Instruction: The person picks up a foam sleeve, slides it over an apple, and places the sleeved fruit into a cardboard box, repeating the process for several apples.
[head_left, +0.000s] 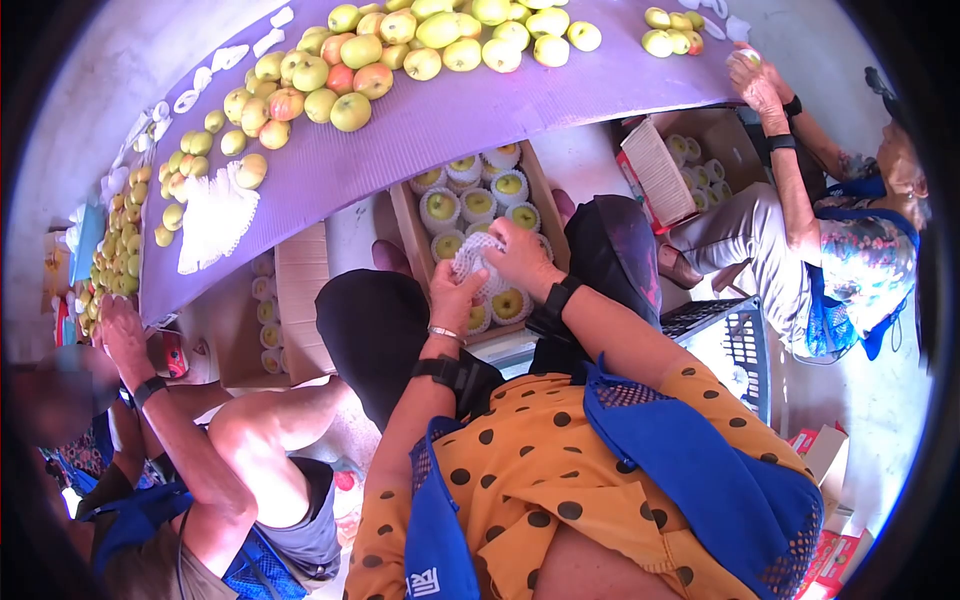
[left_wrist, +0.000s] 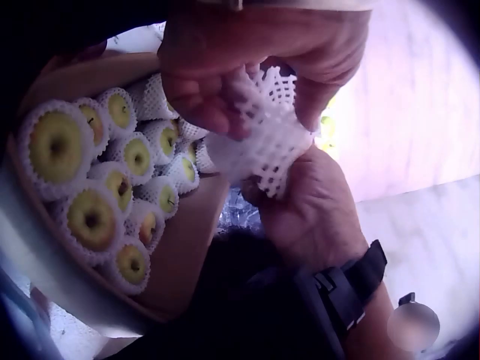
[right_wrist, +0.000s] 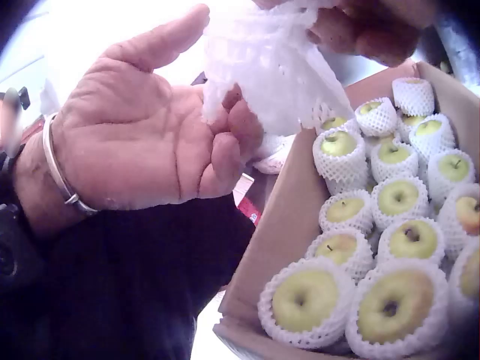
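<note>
A white foam net sleeve point(head_left: 478, 258) is held between both hands above an open carton of apples. My left hand point(head_left: 455, 300), with a bracelet at its wrist, has its fingers curled at one side of the net point(right_wrist: 262, 67), palm turned up. From the other side my right hand point(head_left: 525, 262) pinches the net's edge; in the right wrist view only part of this hand point(right_wrist: 375, 30) shows at the top. No fruit shows through the mesh point(left_wrist: 266, 139). Below, several yellow-green apples point(right_wrist: 397, 196) stand in white foam nets in rows inside the cardboard box point(right_wrist: 262, 255).
A purple-covered table point(head_left: 400, 150) carries a heap of loose apples point(head_left: 350, 112) and a pile of foam nets point(head_left: 215, 215). People sit left and right with their own cartons point(head_left: 300, 300). A black crate point(head_left: 750, 340) stands by my right side.
</note>
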